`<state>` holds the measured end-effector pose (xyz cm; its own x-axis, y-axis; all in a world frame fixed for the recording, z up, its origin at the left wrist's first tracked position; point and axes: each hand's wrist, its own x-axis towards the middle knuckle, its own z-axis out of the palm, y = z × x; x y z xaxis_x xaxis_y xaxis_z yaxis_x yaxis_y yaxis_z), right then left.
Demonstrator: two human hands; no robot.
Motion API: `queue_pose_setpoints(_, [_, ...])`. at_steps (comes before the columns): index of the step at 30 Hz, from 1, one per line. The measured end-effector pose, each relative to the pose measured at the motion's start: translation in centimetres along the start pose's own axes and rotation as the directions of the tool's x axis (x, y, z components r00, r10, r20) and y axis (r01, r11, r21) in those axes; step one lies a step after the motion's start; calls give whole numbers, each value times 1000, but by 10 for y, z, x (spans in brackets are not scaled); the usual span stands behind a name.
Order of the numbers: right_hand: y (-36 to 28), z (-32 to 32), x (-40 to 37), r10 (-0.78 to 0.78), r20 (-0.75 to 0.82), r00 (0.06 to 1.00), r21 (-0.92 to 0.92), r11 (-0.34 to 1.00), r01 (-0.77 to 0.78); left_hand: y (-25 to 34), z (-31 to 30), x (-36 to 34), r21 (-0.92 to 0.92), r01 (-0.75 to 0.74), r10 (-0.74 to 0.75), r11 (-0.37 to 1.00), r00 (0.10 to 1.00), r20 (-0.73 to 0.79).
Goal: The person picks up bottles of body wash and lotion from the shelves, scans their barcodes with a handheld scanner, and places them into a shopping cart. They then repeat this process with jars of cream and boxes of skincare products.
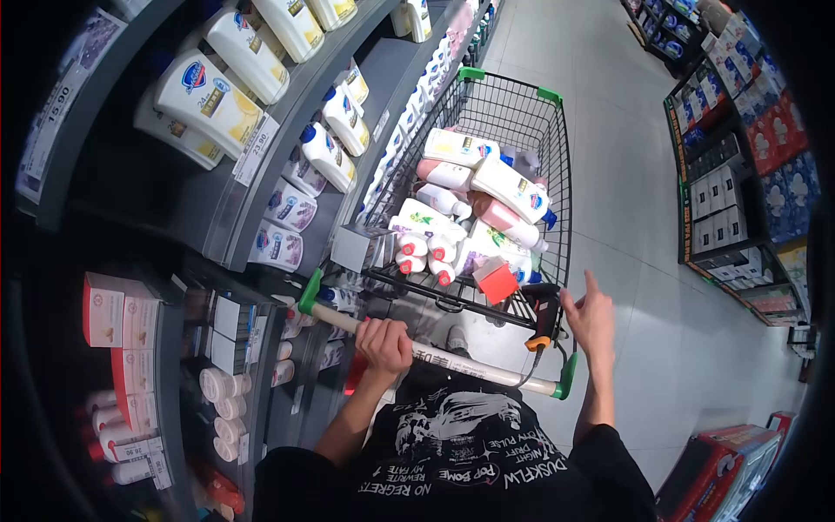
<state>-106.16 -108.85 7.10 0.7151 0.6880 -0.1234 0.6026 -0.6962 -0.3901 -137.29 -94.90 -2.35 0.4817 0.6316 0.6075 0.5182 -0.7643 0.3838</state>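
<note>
My left hand [384,345] is closed around the pale handle [470,368] of a shopping cart [567,139]. Just outside the cart's right near corner is my right hand [591,317], its index finger stretched out and thumb apart, with nothing in it. Beside that hand, a black and orange handheld scanner [544,317] with a cable hangs on the basket's near edge. Inside the basket lie several bottles, among them a white body wash bottle [511,190] and a pink bottle [506,221]. Red-capped white bottles [428,257] and a red box [495,279] lie nearer me.
Shelves on the left hold white body wash bottles [209,100], red and white boxes [122,317] and white jars [226,400], close to the cart. Across the tiled aisle floor [613,200] stands a shelf unit [713,187] of packaged goods. Red boxes [722,474] sit at lower right.
</note>
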Motion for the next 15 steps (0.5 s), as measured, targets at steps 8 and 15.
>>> queue_pose_setpoints(8, [-88,48,57,-400,23,916,296,878,375,5,-2,1,-36,49,-48,998,999,14])
queue_pose_setpoints(15, [-79,131,60,-358,310,881,-110,907,407,4,-2,-1,10,38,-38,999,999,9])
